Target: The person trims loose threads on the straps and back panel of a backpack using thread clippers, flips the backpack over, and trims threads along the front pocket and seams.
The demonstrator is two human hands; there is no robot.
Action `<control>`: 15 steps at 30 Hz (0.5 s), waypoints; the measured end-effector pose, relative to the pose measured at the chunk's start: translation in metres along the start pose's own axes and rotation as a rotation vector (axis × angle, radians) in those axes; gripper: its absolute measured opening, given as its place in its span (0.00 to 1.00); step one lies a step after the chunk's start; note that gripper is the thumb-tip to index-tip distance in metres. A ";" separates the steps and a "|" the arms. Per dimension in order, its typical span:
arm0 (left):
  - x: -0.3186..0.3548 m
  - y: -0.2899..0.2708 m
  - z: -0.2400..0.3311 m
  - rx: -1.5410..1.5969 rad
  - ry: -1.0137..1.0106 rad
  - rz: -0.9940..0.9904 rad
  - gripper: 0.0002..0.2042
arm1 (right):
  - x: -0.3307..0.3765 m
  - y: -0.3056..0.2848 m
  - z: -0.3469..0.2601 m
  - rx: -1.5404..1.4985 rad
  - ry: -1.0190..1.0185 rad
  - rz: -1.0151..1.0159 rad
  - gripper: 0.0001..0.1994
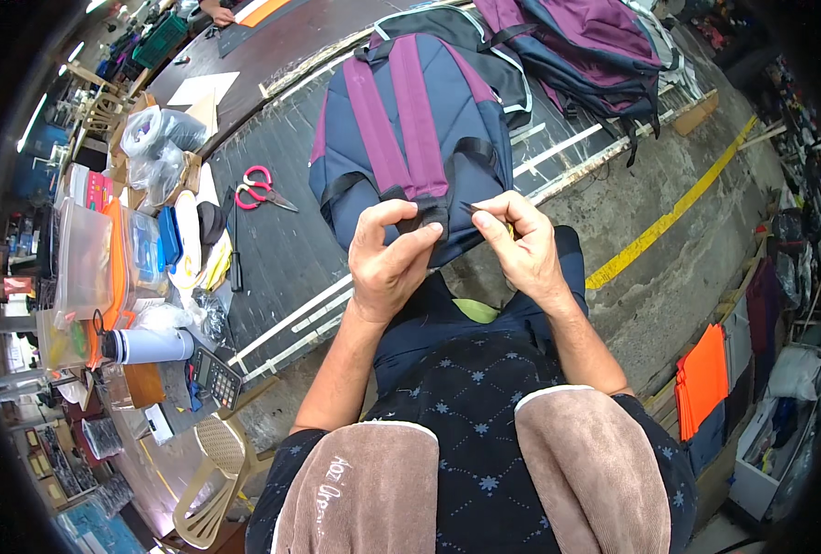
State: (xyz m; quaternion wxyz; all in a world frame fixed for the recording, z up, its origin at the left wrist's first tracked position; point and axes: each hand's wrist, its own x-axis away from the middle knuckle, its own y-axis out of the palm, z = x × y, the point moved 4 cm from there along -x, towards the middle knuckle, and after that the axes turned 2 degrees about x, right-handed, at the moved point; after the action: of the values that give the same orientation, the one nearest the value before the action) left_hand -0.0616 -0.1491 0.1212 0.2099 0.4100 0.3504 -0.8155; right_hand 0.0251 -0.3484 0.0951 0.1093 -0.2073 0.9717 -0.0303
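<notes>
Your navy-and-purple backpack lies straps up on the counter, its lower end at the near edge in front of your lap. The body looks made up, and both purple shoulder straps run down the back panel, so most of the build seems done. What looks unfinished is the black strap hardware at their lower ends: your left hand has its fingers clamped on it, while your right hand pinches a slim dark piece between thumb and fingers; I cannot tell whether it is webbing or a tool. The red-handled scissors lie unused nearby.
</notes>
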 end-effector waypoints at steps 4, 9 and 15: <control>-0.002 0.000 0.003 0.001 -0.013 0.040 0.17 | -0.001 0.001 -0.007 0.072 -0.019 -0.012 0.10; -0.001 0.000 0.003 0.005 -0.008 0.018 0.17 | -0.004 0.001 -0.007 0.105 -0.020 -0.017 0.09; -0.002 0.001 0.004 0.021 0.033 0.004 0.20 | -0.008 0.000 -0.009 0.170 0.001 -0.049 0.09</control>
State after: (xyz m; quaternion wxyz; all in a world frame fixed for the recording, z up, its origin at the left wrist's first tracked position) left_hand -0.0618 -0.1529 0.1238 0.2015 0.4264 0.3442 -0.8119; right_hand 0.0303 -0.3449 0.1051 0.1254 -0.2208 0.9603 -0.1153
